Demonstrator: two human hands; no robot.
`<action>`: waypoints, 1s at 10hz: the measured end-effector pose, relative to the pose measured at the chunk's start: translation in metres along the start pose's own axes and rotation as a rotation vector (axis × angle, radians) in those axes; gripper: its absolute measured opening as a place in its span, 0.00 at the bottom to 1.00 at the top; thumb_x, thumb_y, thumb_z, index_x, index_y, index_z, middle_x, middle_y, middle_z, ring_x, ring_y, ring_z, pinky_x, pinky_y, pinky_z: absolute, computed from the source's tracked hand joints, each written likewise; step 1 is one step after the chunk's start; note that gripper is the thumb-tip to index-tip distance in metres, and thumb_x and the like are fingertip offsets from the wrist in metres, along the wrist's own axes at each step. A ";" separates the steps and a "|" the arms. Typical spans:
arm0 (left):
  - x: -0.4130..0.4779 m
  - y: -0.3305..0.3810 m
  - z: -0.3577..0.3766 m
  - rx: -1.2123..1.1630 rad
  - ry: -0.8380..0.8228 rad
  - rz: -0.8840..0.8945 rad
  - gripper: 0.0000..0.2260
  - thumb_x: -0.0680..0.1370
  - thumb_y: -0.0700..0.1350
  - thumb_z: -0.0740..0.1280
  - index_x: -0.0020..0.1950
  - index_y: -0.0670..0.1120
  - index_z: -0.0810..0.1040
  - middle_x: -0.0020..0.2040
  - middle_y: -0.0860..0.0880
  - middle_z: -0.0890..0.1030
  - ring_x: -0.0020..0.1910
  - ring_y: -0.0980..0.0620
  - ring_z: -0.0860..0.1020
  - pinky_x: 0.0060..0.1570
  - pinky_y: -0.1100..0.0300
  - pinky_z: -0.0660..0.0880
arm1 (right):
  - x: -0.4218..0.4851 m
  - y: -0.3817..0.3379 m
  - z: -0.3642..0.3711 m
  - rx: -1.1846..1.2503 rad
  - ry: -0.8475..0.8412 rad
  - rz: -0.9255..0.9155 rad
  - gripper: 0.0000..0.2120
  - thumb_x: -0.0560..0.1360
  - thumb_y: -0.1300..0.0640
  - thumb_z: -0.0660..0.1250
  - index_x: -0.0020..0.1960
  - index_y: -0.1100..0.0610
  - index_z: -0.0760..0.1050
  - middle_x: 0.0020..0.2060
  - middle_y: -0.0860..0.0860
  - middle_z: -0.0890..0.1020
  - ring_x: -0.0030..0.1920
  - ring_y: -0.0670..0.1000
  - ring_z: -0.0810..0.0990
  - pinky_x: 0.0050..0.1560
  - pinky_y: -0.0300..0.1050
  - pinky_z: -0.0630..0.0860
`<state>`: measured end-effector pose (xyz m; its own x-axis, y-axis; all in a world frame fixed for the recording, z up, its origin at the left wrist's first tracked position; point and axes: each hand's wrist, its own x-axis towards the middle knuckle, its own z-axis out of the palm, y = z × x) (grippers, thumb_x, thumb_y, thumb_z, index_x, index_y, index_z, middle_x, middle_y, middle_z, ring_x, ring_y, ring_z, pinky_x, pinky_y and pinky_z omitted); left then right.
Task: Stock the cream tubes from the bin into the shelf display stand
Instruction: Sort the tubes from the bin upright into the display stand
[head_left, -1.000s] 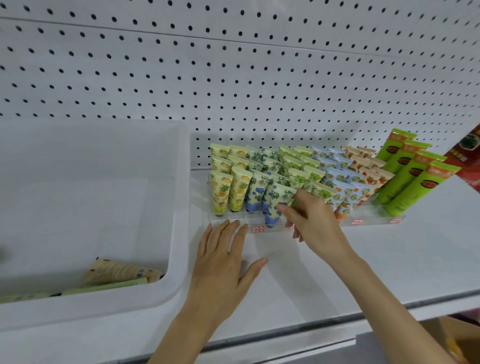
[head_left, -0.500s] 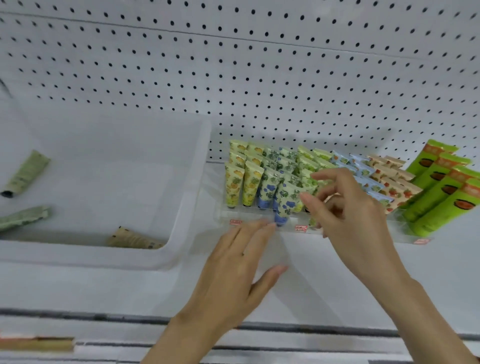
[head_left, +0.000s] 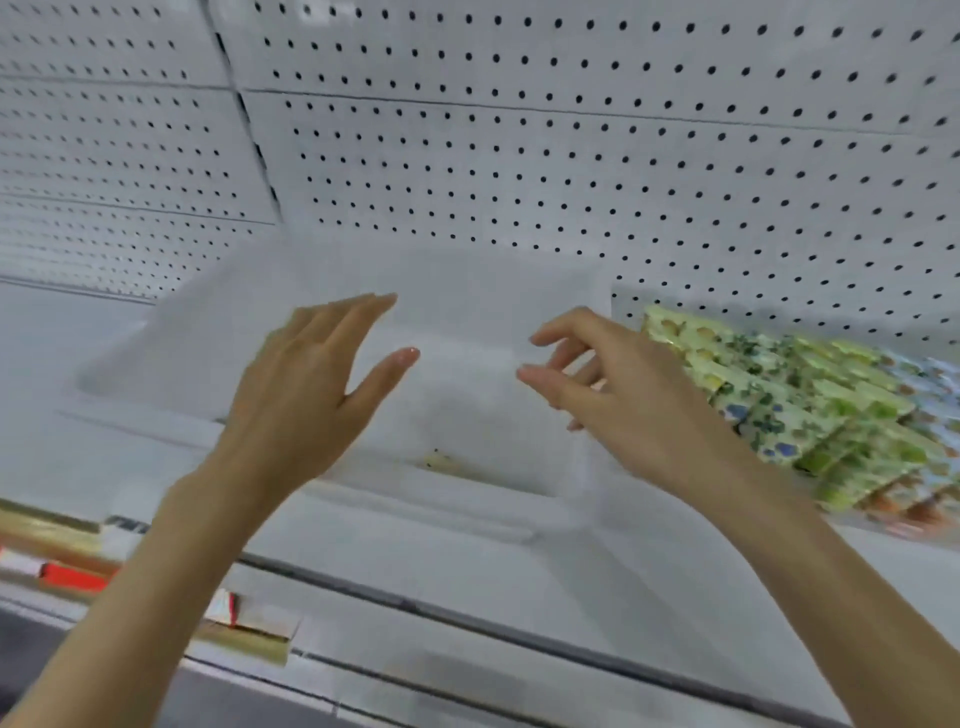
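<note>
Presently the left hand (head_left: 306, 384) and right hand (head_left: 628, 400) hover empty, fingers loose, over the bin (head_left: 467, 275), probably to fetch more stock.

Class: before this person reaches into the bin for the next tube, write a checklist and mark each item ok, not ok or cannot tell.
1. Left hand free: ok, fingers straight, empty.
2. Right hand free: ok, loosely curled, empty.
3. Hands near the bin: ok.
4. Tube to pick in bin: cannot tell, only a blurred yellowish patch.
5. Room among stocked tubes: cannot tell, blurred.
</note>
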<state>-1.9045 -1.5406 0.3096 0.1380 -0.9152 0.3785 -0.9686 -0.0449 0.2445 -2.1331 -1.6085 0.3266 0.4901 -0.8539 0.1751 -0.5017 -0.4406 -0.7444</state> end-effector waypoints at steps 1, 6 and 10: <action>0.007 -0.034 -0.002 -0.079 -0.142 -0.011 0.32 0.75 0.69 0.46 0.73 0.55 0.64 0.71 0.52 0.71 0.70 0.49 0.66 0.67 0.49 0.64 | 0.024 -0.008 0.042 -0.125 -0.064 0.086 0.18 0.75 0.41 0.63 0.62 0.47 0.70 0.54 0.46 0.74 0.48 0.46 0.77 0.52 0.48 0.76; -0.033 -0.053 0.007 -0.118 -0.327 -0.027 0.36 0.71 0.71 0.34 0.77 0.60 0.47 0.78 0.56 0.55 0.77 0.56 0.52 0.73 0.56 0.49 | 0.010 -0.005 0.091 -0.440 -0.518 0.426 0.27 0.76 0.40 0.60 0.69 0.53 0.64 0.60 0.52 0.71 0.57 0.52 0.74 0.55 0.44 0.72; -0.052 -0.055 0.008 -0.145 -0.285 -0.008 0.34 0.74 0.68 0.37 0.77 0.57 0.52 0.76 0.55 0.61 0.76 0.54 0.56 0.73 0.54 0.53 | 0.000 -0.008 0.099 -0.458 -0.471 0.467 0.26 0.74 0.42 0.66 0.65 0.57 0.68 0.53 0.50 0.69 0.51 0.49 0.72 0.47 0.40 0.69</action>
<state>-1.8604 -1.4932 0.2695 0.0619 -0.9913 0.1160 -0.9255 -0.0135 0.3784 -2.0585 -1.5779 0.2691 0.3552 -0.8166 -0.4549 -0.9214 -0.2236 -0.3180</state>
